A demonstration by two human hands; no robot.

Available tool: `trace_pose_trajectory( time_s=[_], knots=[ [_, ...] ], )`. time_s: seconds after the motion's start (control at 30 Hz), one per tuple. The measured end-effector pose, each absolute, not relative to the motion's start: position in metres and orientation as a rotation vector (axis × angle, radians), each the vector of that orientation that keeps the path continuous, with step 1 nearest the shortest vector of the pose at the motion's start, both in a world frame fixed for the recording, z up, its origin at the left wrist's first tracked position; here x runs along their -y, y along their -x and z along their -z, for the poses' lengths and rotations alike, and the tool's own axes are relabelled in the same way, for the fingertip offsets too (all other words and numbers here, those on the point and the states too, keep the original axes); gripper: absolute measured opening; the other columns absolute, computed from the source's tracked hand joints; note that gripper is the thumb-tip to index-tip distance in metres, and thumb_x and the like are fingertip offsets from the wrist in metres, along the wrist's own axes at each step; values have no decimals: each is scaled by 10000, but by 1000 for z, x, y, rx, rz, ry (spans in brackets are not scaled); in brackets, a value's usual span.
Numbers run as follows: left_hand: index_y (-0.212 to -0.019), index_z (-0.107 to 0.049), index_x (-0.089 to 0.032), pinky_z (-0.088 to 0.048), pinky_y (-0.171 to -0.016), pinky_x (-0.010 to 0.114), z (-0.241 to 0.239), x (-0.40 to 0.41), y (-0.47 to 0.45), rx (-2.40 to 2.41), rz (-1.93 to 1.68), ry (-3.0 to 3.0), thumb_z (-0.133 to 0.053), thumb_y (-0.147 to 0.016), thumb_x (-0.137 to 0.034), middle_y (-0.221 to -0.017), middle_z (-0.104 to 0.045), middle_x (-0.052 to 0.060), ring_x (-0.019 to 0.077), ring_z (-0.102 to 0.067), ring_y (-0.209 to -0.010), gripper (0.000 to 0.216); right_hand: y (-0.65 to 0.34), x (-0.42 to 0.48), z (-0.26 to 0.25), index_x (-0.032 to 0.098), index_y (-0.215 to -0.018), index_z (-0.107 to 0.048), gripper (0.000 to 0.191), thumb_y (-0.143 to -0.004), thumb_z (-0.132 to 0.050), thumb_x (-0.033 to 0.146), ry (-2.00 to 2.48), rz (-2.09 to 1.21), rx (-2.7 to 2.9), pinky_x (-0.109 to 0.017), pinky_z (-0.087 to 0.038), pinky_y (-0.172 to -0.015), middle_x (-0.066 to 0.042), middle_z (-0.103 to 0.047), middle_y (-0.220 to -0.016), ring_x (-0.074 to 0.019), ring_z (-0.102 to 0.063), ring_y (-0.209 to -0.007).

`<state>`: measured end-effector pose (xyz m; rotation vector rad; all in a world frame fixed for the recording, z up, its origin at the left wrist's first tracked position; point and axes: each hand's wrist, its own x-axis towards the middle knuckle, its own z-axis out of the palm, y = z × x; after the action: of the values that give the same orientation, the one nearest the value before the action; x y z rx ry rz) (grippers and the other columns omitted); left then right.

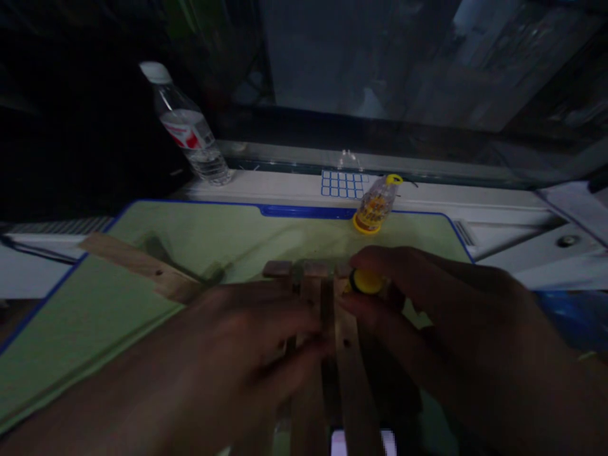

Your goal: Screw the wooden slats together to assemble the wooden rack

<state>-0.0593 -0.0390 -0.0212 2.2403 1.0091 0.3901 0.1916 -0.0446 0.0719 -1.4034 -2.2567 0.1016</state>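
Several narrow wooden slats [349, 342] run toward me side by side, with short wooden crosspieces [315, 268] at their far ends. My left hand [237, 342] lies over the left slats, its thumb and fingers closed about one of them; the hand is somewhat blurred. Between the thumb and index finger of my right hand [441, 323] is a small yellow round-ended handle with a black band [367, 281]. It sits at the far end of the right slat, and its tip is hidden. A loose wooden strip [137, 263] with a dark hole lies beyond my left hand.
A green board with a blue edge [199, 221] covers the work surface. At its far side stands a clear container with yellow ends [376, 206]. A water bottle [192, 136] is on the white sill [280, 183] before dark glass. A pale pixelated patch shows below the slats.
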Motion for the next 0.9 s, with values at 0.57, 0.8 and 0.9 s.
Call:
trace_pose_trajectory(
  time_s=[0.57,0.8,0.9],
  knots=[
    [-935,-679,-209,-477,-644,228,-30,3,-28,-1252,-816,-2259,-644,-798,-332,-744,-691,-20,138,-632,-667,188,-197,25,-65,206,-1016,-627,242,-888,-548,396,1447,107,2229,-257,-413,-549,-23,-715,-847,-147,-629,-593],
    [-947,-703,-196,-493,-713,262,-15,-11,-32,-1135,-906,-2219,-649,-800,-312,-877,-731,4,168,-665,-772,195,-201,20,-67,189,-1031,-652,266,-858,-592,381,1354,58,2220,-270,-468,-605,-33,-716,-912,-167,-651,-688],
    [-948,-706,-183,-498,-745,274,-13,-14,-30,-1060,-928,-2172,-638,-810,-315,-914,-733,16,175,-670,-801,203,-203,20,-66,203,-1156,-616,330,-852,-601,330,1258,21,2198,-271,-498,-634,-28,-706,-1048,-151,-661,-707]
  ],
)
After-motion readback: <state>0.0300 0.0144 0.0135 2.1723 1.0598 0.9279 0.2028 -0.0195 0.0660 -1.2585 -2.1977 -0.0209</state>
